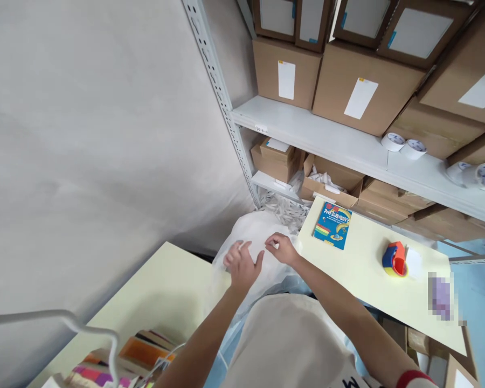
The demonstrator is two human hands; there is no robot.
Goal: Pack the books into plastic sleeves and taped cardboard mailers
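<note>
A large white translucent plastic bag (254,226) stands between the two tables, in front of my body. Over its near part is my left hand (243,265), fingers spread and thumb apart, with nothing seen in it. Just to the right, my right hand (282,248) has thumb and forefinger pinched together above the bag. Whatever lies in that pinch, if anything, is too small to make out. A blue book (332,225) with a colourful cover lies flat on the right-hand table (364,269), near the right hand but apart from it.
On the right table sits a red, blue and yellow tape dispenser (395,260). Books (145,353) are stacked on the left table (153,291), beside a white bent tube (113,345). Shelves (307,129) at the back carry cardboard boxes (358,86) and white tape rolls (413,149).
</note>
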